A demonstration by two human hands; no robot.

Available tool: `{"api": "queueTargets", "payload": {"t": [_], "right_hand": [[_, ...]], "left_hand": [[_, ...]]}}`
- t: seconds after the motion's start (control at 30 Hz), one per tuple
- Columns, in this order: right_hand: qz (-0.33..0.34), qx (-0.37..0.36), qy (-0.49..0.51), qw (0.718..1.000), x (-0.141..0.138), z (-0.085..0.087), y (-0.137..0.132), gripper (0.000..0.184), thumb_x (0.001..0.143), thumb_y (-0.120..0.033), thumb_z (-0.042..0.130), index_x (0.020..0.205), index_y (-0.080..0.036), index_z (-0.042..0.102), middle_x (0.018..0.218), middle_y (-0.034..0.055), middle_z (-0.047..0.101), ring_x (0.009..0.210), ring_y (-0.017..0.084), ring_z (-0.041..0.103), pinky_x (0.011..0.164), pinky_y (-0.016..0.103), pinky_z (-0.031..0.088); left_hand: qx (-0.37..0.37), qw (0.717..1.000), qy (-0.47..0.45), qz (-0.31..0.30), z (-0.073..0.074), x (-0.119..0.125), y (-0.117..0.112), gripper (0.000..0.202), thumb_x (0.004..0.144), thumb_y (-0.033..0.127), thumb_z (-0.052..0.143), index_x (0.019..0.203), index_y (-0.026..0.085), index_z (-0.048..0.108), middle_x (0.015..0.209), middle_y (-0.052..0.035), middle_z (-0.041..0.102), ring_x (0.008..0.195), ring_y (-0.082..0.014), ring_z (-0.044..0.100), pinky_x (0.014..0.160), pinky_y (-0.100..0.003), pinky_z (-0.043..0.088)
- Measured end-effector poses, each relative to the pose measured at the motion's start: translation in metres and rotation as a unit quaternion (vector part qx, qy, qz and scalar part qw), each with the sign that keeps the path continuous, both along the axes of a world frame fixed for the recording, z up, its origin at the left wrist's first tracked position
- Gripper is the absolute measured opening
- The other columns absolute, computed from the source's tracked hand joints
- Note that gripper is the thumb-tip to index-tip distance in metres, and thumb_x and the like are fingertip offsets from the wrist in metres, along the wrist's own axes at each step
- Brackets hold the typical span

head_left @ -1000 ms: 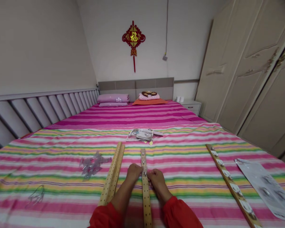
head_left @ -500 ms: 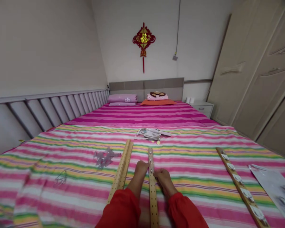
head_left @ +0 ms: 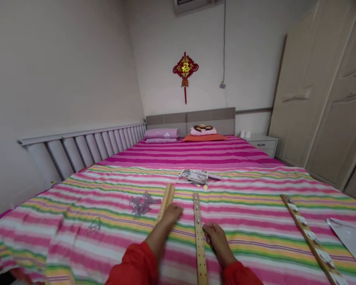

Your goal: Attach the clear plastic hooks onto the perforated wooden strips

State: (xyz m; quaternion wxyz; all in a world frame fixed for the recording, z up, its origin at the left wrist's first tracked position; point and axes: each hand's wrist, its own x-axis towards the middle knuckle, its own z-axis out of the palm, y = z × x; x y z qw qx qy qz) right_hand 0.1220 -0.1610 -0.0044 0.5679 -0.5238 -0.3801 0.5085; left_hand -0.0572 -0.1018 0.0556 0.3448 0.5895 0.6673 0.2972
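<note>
A pale wooden strip [head_left: 200, 245] with rows of holes lies lengthwise before me, several small shiny metal pieces along its far part. Just right of it is my right hand [head_left: 217, 238], its fingers closed and curled near the edge; whatever they hold is hidden. My left hand [head_left: 172, 213] is off to the strip's left, above another perforated wooden piece [head_left: 166, 200] and partly covering it. Motion blur and the angle hide most of its fingers. Left of that piece lies a pile of small clear plastic bits or bags [head_left: 142, 204].
Everything lies on a striped bed sheet [head_left: 115, 253]. Farther off is a clear packet of parts [head_left: 194, 177]. At right lie a wooden strip with white discs [head_left: 310, 235] and a clear plastic bag [head_left: 348, 237]. A thin clear loop [head_left: 95, 225] lies at left.
My left hand has left the middle strip and moved left over the other wooden piece. The right hand has shifted slightly toward me along the strip. My view has tilted up.
</note>
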Motion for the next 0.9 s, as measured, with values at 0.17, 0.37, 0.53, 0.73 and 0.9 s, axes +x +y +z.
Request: {"api": "queueTargets", "payload": {"t": [0.17,0.37,0.53,0.73,0.9], "right_hand": [[0.008,-0.004,0.029,1.000,0.000,-0.002,0.002,0.027,0.057,-0.044,0.064,0.055,-0.021,0.049,0.036,-0.0081,0.044,0.030,0.006,0.033,0.035,0.021,0.020],[0.009,-0.018,0.037,0.999,0.002,-0.002,0.002,0.028,0.058,-0.045,0.065,0.055,-0.021,0.050,0.036,-0.0077,0.045,0.029,0.006,0.033,0.034,0.020,0.019],[0.004,-0.023,0.047,0.999,0.001,-0.006,0.005,0.028,0.056,-0.044,0.066,0.058,-0.020,0.053,0.038,-0.0071,0.047,0.030,0.006,0.034,0.034,0.020,0.019],[0.005,-0.019,0.043,0.999,0.002,-0.011,0.008,0.029,0.056,-0.046,0.067,0.058,-0.020,0.054,0.038,-0.0065,0.047,0.029,0.006,0.033,0.033,0.020,0.017],[0.007,-0.020,0.039,0.999,0.002,-0.009,0.007,0.030,0.055,-0.047,0.066,0.056,-0.020,0.054,0.038,-0.0066,0.047,0.029,0.006,0.032,0.033,0.020,0.017]], "left_hand": [[0.092,0.974,0.195,0.066,0.024,-0.078,0.010,0.016,0.075,0.011,0.049,0.076,0.015,0.064,0.083,-0.0072,0.066,0.083,-0.0196,0.058,0.075,-0.029,0.039],[0.150,0.921,0.355,0.053,0.012,-0.106,0.012,0.025,0.074,0.007,0.047,0.087,0.014,0.067,0.107,-0.0142,0.061,0.112,-0.0280,0.048,0.095,-0.041,0.030],[0.187,0.865,0.465,0.036,0.004,-0.101,0.019,0.025,0.077,0.018,0.049,0.094,0.015,0.067,0.107,-0.0128,0.062,0.109,-0.0285,0.048,0.090,-0.042,0.032],[0.190,0.902,0.387,0.013,0.006,-0.091,0.032,0.029,0.083,0.023,0.044,0.086,0.014,0.071,0.104,-0.0153,0.064,0.109,-0.0292,0.049,0.094,-0.044,0.028],[0.178,0.944,0.272,0.060,0.013,-0.095,0.038,0.020,0.076,0.018,0.052,0.070,0.015,0.071,0.098,-0.0147,0.068,0.109,-0.0294,0.051,0.095,-0.044,0.029]]}}
